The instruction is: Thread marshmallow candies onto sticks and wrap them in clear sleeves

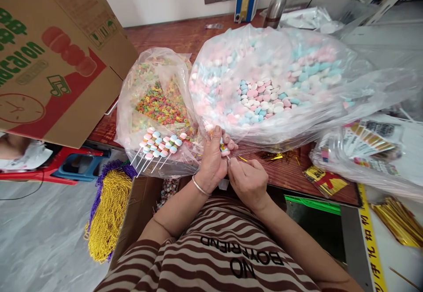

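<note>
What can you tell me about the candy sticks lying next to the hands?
The finished candy sticks lie in a fanned row on the clear plastic of the ring-candy bag, just beside the left hand. Each is a thin white stick threaded with round pastel sweets in pink, white and blue, bunched at the upper end. The bare stick ends point down-left towards the table edge. No hand touches them.

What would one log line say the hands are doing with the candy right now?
left hand: holds pastel candy stick | right hand: pinches its stick end | nearby: clear bag of pastel candies, finished candy sticks
</note>
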The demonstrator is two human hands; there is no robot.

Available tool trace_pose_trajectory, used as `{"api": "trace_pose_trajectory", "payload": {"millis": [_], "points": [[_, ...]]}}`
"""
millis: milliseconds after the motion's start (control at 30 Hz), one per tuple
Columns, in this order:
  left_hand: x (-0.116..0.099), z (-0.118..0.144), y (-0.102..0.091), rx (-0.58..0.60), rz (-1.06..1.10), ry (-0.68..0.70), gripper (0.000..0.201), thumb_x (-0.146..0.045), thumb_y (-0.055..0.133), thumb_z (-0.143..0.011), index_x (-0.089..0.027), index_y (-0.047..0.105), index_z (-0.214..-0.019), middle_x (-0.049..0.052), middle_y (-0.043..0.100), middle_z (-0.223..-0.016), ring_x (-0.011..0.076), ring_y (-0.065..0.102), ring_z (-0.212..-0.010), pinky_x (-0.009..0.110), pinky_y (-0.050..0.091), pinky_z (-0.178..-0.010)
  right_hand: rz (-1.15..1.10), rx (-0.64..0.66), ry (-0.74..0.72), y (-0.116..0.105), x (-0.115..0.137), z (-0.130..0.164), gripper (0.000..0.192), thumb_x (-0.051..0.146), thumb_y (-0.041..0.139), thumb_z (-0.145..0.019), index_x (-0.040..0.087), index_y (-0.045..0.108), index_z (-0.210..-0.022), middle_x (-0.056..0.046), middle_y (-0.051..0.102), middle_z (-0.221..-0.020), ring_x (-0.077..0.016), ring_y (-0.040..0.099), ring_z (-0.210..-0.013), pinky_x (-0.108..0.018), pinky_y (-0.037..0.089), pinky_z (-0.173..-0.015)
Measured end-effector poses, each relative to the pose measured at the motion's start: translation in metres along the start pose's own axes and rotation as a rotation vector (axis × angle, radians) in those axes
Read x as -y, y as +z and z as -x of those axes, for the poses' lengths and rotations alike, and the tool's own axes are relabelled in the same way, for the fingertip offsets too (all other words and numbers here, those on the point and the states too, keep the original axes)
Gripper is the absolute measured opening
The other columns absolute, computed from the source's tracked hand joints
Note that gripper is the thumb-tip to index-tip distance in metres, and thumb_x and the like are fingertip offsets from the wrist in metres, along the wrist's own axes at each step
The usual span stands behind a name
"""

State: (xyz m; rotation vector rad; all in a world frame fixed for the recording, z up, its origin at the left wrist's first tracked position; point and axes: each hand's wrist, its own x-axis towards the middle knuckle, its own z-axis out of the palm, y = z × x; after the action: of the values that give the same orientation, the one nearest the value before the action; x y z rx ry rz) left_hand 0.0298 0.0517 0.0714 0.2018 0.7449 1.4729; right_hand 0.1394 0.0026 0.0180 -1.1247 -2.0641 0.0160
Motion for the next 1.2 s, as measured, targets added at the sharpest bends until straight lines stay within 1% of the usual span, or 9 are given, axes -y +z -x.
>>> {"api": "trace_pose_trajectory", "payload": {"millis": [133, 267, 433, 500, 700, 800, 900, 1000, 1200], "points": [[-0.002, 0.000, -0.003, 0.034, 0.007, -0.007, 0.024, -0.039, 0.073, -0.089, -0.018, 0.062, -0.088, -0.006, 0.053, -0.068, 0.0061, 0.056, -0.059, 0.020, 0.051, -0.064, -0.483, 0.041, 0.382, -0.005, 0.003, -0.003, 0.024, 0.033, 0.050, -0.102, 0.019, 0.065, -0.088, 0.000, 0.061, -0.065, -0.0124, 0.049, -0.054, -0.029, 0.035, -0.057], [-0.017, -0.009, -0.010, 0.038, 0.071, -0.003, 0.016, -0.029, 0.071, -0.091, -0.018, 0.062, -0.083, -0.007, 0.048, -0.065, 0.0046, 0.053, -0.056, 0.019, 0.052, -0.067, -1.314, 0.220, 0.870, -0.011, 0.007, -0.003, 0.031, 0.048, 0.058, -0.097, 0.020, 0.062, -0.084, 0.011, 0.037, -0.046, -0.0071, 0.028, -0.037, -0.024, 0.033, -0.046], [-0.023, -0.012, -0.009, 0.046, 0.180, -0.089, 0.027, -0.040, 0.066, -0.095, -0.019, 0.059, -0.079, -0.009, 0.036, -0.059, 0.0024, 0.035, -0.043, 0.015, 0.043, -0.051, -1.797, 0.398, 1.007, -0.012, 0.013, -0.002, 0.029, 0.047, 0.064, -0.093, 0.020, 0.061, -0.083, 0.017, 0.023, -0.042, -0.0033, 0.011, -0.031, -0.022, 0.032, -0.040], [-0.017, -0.011, -0.005, 0.027, 0.181, -0.092, 0.029, -0.041, 0.066, -0.094, -0.018, 0.057, -0.078, -0.009, 0.035, -0.059, 0.0021, 0.033, -0.043, 0.015, 0.041, -0.049, -1.618, 0.341, 0.927, -0.009, 0.014, -0.001, 0.029, 0.047, 0.060, -0.095, 0.020, 0.061, -0.083, 0.015, 0.027, -0.043, -0.0051, 0.016, -0.033, -0.023, 0.031, -0.041], [0.008, -0.008, -0.003, -0.054, 0.057, -0.055, 0.033, -0.045, 0.069, -0.091, -0.018, 0.055, -0.080, -0.007, 0.045, -0.062, 0.0048, 0.045, -0.049, 0.018, 0.043, -0.052, -0.252, 0.005, 0.264, 0.001, 0.000, -0.001, 0.027, 0.028, 0.052, -0.101, 0.019, 0.063, -0.078, 0.001, 0.056, -0.058, -0.0126, 0.047, -0.053, -0.031, 0.032, -0.058], [0.007, -0.009, -0.006, -0.098, 0.082, -0.040, 0.034, -0.047, 0.067, -0.092, -0.018, 0.055, -0.081, -0.006, 0.049, -0.064, 0.0063, 0.048, -0.051, 0.020, 0.046, -0.056, 0.020, -0.015, 0.094, 0.004, -0.007, 0.005, 0.023, 0.023, 0.048, -0.103, 0.016, 0.069, -0.099, -0.003, 0.064, -0.066, -0.0140, 0.054, -0.058, -0.032, 0.033, -0.062], [0.001, -0.010, -0.009, -0.084, 0.089, -0.022, 0.029, -0.043, 0.069, -0.092, -0.018, 0.057, -0.084, -0.006, 0.051, -0.067, 0.0060, 0.052, -0.055, 0.020, 0.049, -0.060, 0.016, 0.002, 0.105, 0.003, -0.008, 0.011, 0.023, 0.021, 0.049, -0.102, 0.015, 0.070, -0.108, -0.003, 0.064, -0.064, -0.0141, 0.055, -0.057, -0.032, 0.035, -0.063], [-0.002, -0.009, -0.011, -0.034, 0.071, -0.025, 0.026, -0.039, 0.073, -0.090, -0.018, 0.058, -0.085, -0.007, 0.048, -0.065, 0.0039, 0.049, -0.051, 0.019, 0.050, -0.062, -0.327, 0.055, 0.316, -0.002, -0.004, 0.013, 0.022, 0.030, 0.053, -0.100, 0.018, 0.071, -0.097, 0.000, 0.060, -0.058, -0.0127, 0.050, -0.051, -0.029, 0.037, -0.058], [0.003, -0.002, -0.013, 0.168, 0.081, -0.098, 0.030, -0.046, 0.069, -0.091, -0.019, 0.060, -0.084, -0.010, 0.036, -0.058, 0.0022, 0.035, -0.042, 0.017, 0.050, -0.060, -1.684, 0.296, 1.019, -0.012, 0.012, 0.004, 0.030, 0.047, 0.062, -0.092, 0.020, 0.064, -0.079, 0.014, 0.030, -0.037, -0.0046, 0.015, -0.027, -0.022, 0.032, -0.037]]}}
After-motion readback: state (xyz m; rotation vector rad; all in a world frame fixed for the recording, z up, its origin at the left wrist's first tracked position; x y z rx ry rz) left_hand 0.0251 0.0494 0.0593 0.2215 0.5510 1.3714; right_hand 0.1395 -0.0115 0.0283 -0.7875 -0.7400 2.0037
